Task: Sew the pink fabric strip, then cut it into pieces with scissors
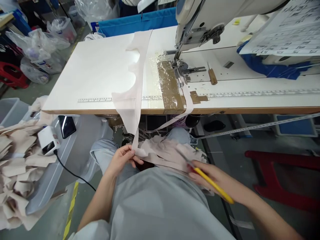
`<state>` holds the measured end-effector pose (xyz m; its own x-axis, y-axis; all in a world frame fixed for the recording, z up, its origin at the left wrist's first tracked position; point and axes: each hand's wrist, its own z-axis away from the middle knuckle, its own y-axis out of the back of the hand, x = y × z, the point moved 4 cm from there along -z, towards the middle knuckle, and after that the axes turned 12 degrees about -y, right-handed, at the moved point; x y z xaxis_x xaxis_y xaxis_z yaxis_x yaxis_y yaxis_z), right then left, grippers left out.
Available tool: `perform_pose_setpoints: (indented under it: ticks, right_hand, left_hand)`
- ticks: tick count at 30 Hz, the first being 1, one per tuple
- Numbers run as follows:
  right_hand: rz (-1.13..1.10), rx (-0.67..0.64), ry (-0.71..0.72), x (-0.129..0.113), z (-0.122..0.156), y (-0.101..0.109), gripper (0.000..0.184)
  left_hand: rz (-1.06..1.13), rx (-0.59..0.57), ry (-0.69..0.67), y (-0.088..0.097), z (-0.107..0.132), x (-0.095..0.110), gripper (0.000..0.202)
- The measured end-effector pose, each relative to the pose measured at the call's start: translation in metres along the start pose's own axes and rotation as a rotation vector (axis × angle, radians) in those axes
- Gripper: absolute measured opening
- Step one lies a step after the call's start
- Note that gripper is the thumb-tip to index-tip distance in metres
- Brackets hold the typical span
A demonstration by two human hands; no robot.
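Note:
My left hand [126, 157] pinches the lower end of a pale pink cloth piece [136, 86] with scalloped cut-outs. That piece hangs over the table's front edge from the white top. My right hand [206, 176] grips yellow-handled scissors [215, 185], their blade end blurred over a heap of pink cloth [170, 150] on my lap. A narrow pink strip [188, 100] runs from under the sewing machine's [177, 56] presser foot over the edge, down toward the lap.
A clear plastic bin [82, 146] at the left holds stacked pink pieces [20, 166], a phone [67, 126] and a white device [48, 140] with a cable. A wooden-handled tool [212, 76] lies right of the needle. A red stool [282, 180] stands at the right.

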<state>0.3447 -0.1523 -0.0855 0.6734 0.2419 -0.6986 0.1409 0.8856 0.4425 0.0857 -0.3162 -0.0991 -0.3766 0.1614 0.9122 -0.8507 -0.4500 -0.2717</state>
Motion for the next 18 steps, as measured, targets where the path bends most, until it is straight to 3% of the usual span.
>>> perform_pose_setpoints:
  ticks: [1,4,10,13,18]
  right_hand:
    - [0.019,-0.102,0.066,-0.02,-0.013,-0.009,0.039]
    - [0.114,-0.237,0.173,-0.063,-0.046,-0.023,0.039]
    - [0.203,-0.428,0.193,-0.086,-0.08,-0.029,0.044]
    - [0.266,-0.381,0.21,-0.093,-0.085,-0.027,0.047]
    - [0.454,-0.128,0.288,-0.101,-0.085,-0.026,0.048]
  left_hand:
    - [0.021,0.014,-0.001,-0.002,0.003,-0.003,0.036]
    - [0.024,0.058,0.005,-0.004,0.009,-0.007,0.035]
    - [-0.012,0.111,0.011,-0.001,0.013,-0.006,0.038]
    - [-0.017,0.121,0.015,-0.001,0.013,-0.004,0.038]
    - [0.003,0.14,0.003,0.0,0.013,-0.007,0.036]
